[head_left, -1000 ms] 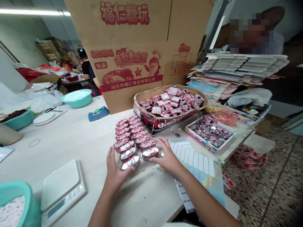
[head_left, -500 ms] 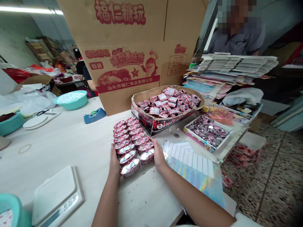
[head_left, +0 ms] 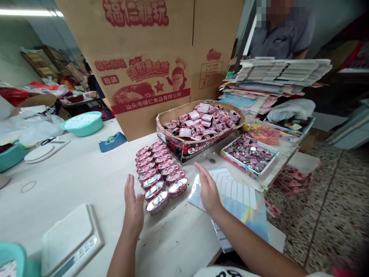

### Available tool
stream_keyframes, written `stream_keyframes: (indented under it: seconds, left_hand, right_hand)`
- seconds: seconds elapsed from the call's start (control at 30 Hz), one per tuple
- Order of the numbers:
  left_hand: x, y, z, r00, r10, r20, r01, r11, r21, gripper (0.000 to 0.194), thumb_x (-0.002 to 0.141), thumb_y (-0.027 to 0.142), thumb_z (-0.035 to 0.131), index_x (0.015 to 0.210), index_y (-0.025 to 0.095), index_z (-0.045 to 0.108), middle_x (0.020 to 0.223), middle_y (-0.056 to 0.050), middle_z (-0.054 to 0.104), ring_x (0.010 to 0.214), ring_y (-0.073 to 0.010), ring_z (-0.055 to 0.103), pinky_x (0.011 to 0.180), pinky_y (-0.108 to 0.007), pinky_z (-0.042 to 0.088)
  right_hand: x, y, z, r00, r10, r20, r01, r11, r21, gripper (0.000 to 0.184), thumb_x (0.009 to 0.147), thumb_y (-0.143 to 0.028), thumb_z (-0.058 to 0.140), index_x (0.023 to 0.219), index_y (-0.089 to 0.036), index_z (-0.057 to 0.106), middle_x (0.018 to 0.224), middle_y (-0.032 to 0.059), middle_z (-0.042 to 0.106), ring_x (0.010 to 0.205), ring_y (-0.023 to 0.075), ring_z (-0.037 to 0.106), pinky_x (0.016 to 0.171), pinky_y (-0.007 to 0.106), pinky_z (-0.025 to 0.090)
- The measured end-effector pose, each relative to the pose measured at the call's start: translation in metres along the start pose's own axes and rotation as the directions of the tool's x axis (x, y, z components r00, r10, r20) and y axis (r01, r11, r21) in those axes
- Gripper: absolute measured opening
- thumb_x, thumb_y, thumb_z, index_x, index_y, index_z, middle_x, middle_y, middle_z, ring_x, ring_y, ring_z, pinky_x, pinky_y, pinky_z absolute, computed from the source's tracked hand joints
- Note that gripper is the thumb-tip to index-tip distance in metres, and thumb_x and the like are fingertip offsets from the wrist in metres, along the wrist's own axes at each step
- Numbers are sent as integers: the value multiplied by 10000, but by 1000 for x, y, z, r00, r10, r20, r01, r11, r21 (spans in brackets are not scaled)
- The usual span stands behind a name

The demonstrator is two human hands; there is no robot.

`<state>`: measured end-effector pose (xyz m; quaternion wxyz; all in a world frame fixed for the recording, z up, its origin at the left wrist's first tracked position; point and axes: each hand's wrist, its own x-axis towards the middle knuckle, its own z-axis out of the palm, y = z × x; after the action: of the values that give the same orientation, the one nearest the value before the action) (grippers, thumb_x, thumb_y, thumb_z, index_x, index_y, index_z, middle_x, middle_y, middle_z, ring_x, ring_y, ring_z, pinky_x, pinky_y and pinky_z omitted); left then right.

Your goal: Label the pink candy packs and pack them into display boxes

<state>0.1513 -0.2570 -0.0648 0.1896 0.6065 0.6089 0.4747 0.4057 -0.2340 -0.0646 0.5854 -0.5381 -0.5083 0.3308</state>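
Note:
Two columns of small oval boxes [head_left: 167, 166] with pink and red printed sides stand on the white table in front of me. The nearest few have shiny silver tops; those farther off show pink round centres. My left hand [head_left: 134, 207] is raised at the left of the near end, fingers stretched, holding nothing. My right hand [head_left: 208, 188] is off to the right of the columns, flat and open, over the edge of a shiny holographic sheet [head_left: 245, 211] with white strips. Neither hand touches the boxes.
Behind the columns is a carton tray [head_left: 184, 154] heaped with printed oval boxes. To its right sits a shallow box [head_left: 250, 156] of small round pieces. A white scale [head_left: 69, 238], blue tape dispenser [head_left: 112, 141] and teal basin [head_left: 83, 127] are leftward. A person [head_left: 279, 38] stands beyond stacked cardboard [head_left: 282, 71].
Both hands have let go of the sides of the box columns and moved apart, the left leftward, the right rightward. The boxes stay in their rows. The view has shifted slightly.

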Motion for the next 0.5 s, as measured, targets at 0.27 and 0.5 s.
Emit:
stream_keyframes:
  seconds: [0.27, 0.5]
  left_hand:
    - [-38, 2, 16, 970, 138, 202, -189, 945, 265, 944, 810, 479, 690, 1545, 241, 148, 1541, -179, 279, 1440, -365, 278, 1168, -582, 292]
    - [-41, 6, 17, 983, 152, 105, -172, 961, 217, 825, 803, 411, 712, 1497, 232, 304, 1512, -103, 296, 1436, -341, 275, 1217, -507, 242]
  right_hand:
    - [-5, 11, -108, 942, -248, 228, 337, 714, -614, 353, 901, -368, 556, 1203, -219, 660, 1338, 122, 600, 1330, 335, 466, 1116, 591, 349]
    - [-33, -38, -142, 952, -225, 207, 303, 780, -548, 204, 938, -338, 548, 1050, -246, 691, 1041, 69, 685, 993, 231, 644, 921, 449, 528]
